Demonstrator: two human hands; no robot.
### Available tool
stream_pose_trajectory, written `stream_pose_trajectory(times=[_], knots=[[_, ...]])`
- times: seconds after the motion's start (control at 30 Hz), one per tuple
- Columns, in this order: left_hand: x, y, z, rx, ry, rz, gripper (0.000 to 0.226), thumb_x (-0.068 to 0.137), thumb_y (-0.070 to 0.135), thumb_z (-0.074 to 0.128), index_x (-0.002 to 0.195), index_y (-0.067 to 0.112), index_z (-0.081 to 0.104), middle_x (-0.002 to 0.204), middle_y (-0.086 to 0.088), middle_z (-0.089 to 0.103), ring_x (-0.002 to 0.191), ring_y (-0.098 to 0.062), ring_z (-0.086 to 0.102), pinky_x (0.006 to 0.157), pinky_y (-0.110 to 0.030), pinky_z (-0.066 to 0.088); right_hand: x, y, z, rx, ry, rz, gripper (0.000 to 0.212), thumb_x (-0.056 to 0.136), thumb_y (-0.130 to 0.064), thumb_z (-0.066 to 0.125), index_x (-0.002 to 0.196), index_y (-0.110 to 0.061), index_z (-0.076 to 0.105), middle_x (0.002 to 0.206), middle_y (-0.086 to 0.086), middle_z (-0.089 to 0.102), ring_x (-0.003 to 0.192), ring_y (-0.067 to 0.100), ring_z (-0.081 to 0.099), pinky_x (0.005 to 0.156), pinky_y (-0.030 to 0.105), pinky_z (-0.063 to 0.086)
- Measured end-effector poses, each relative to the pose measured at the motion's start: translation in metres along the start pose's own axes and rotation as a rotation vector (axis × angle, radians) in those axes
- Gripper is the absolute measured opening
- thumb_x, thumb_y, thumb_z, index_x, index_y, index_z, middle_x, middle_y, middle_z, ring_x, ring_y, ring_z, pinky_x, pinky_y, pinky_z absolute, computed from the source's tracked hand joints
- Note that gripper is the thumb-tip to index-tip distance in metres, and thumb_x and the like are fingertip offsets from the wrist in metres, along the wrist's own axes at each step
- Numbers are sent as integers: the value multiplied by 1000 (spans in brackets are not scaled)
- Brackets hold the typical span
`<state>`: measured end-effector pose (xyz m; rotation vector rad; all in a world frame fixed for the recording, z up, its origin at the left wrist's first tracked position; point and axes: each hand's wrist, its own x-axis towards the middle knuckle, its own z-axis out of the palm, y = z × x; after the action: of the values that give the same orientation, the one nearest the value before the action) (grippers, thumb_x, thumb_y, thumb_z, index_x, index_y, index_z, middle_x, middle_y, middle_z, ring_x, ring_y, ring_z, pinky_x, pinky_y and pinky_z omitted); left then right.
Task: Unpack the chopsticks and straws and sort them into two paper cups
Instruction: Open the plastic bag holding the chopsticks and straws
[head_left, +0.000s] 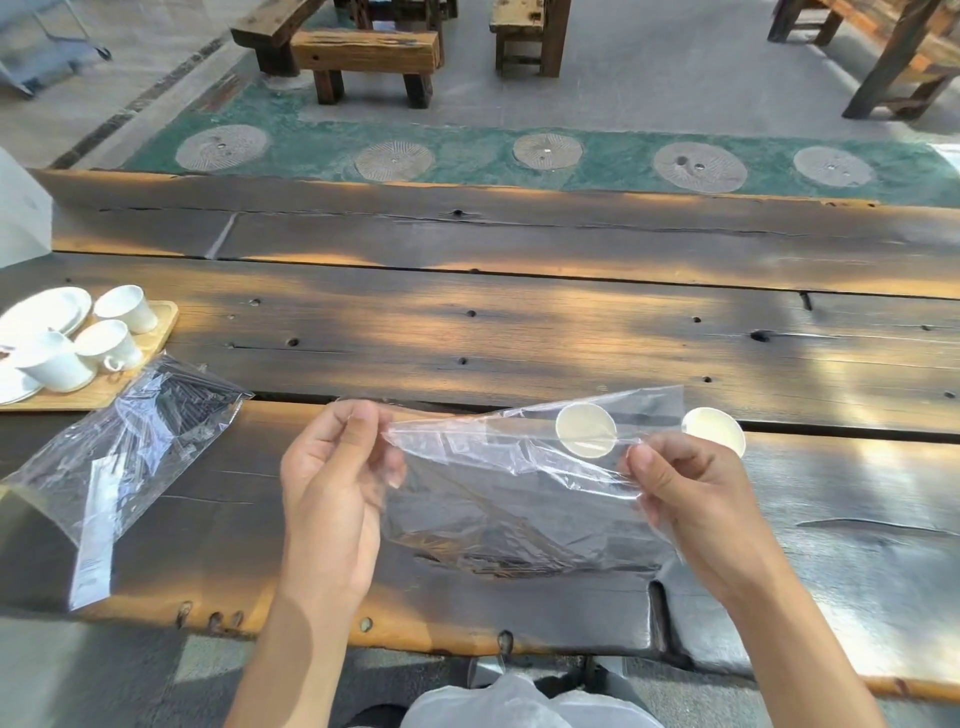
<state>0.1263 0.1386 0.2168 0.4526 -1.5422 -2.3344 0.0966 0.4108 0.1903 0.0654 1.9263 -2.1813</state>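
white cups (124, 307), plates (44, 309), perhaps wooden tray (156, 332)

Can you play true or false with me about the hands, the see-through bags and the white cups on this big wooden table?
1. Both hands, left hand and right hand, pinch one clear bag. True.
2. The two paper cups are full of straws. False: both look empty.
3. The bag of dark straws lies on the table to the left. True.
4. The white teacups sit on a metal tray. False: on a wooden board.
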Motion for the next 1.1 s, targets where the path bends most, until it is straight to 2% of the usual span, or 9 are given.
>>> stream_pose_trajectory(times=[0.27,0.33,0.43,0.5,0.67,0.77,0.87,0.97,1.1], knots=[[1,0,-1,3,90,-33,27,99,12,54,82,18,75,73,1,64,61,-12,53,51,-18,45,0,-4,10,-25,-20,-36,55,64,-64,80,72,-10,71,75,17,48,52,12,36,47,27,24],[1,-1,-4,217,77,48,16,97,12,59,105,21,70,90,4,70,75,-13,60,61,-18,52,0,-5,10,-19,-10,-44,61,62,-65,81,72,-6,68,75,17,46,53,11,34,46,25,23],[-2,-1,-4,683,-39,285,42,96,14,61,134,30,52,123,10,61,109,-6,60,93,-21,49,-1,-8,10,-14,-7,-59,66,61,-65,81,73,-1,68,73,16,44,51,7,36,45,17,28],[-2,-1,-2,925,-141,445,33,97,25,60,129,34,57,137,12,48,128,-7,46,108,-35,39,-1,-9,10,3,-21,-54,61,60,-64,83,72,-5,70,74,16,45,52,7,38,45,15,31],[1,-2,-3,1102,-244,577,29,86,50,67,106,31,76,152,0,37,143,-24,24,115,-45,21,-2,-11,12,11,-34,-35,52,60,-63,83,70,-13,72,78,15,49,65,20,40,51,21,33],[4,-2,-1,1153,-233,705,24,84,44,67,92,25,79,142,-7,51,139,-31,35,114,-46,19,-3,-13,13,0,-54,-51,52,61,-62,83,69,-12,71,70,10,51,57,11,40,49,16,33],[8,-3,2,1132,-261,771,20,87,37,66,83,20,78,109,2,67,113,-22,56,109,-42,24,-5,-14,13,4,-78,-66,49,63,-60,82,68,-13,72,63,-2,56,51,6,41,46,13,35],[8,0,2,1059,-286,704,23,91,35,62,80,18,72,84,11,65,89,-5,56,97,-35,33,-5,-12,11,-10,-73,-35,50,61,-62,83,71,-13,74,69,2,58,57,9,44,49,15,37],[5,1,2,1040,-269,613,26,93,36,56,79,18,68,78,17,64,92,3,53,95,-21,32,-7,-9,12,-54,-87,-13,52,60,-64,82,69,-13,74,70,9,51,55,7,42,49,16,35]])
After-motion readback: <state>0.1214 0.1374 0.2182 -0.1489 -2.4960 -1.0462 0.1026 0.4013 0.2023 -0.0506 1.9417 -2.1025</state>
